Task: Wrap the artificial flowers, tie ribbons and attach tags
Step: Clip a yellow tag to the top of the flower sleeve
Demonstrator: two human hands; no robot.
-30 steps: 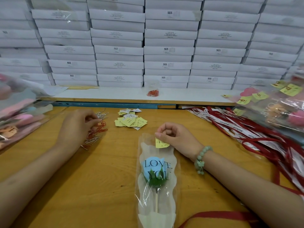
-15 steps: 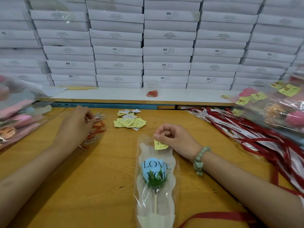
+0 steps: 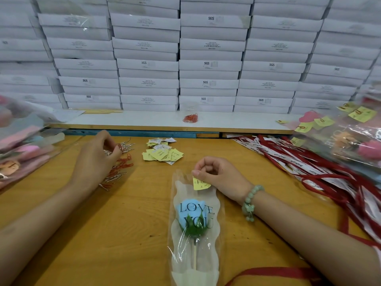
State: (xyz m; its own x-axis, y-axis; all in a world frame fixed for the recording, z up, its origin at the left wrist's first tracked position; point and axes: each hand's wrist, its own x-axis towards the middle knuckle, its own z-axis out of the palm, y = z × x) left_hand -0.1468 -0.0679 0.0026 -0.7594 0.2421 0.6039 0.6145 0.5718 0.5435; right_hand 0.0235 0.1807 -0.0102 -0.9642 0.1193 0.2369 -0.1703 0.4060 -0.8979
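Fingers of the right hand [image 3: 216, 174] pinched a yellow tag [image 3: 201, 183] against the top of the wrapped blue flower [image 3: 193, 215], which lay lengthwise on the tabletop [image 3: 134, 234] as I watched remotely. The left hand [image 3: 97, 159] curled over the pile of paper clips [image 3: 121, 162]; whether it gripped one, I could not tell.

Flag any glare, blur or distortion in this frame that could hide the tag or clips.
Head view: centre sharp, yellow tag and LOVE YOU print clear; thin glare streaks cross the cellophane sleeve near the stem; wrapped flowers at both edges are blurred; white boxes bow from wide-angle distortion; the left hand casts soft shadow onto the paper clips.
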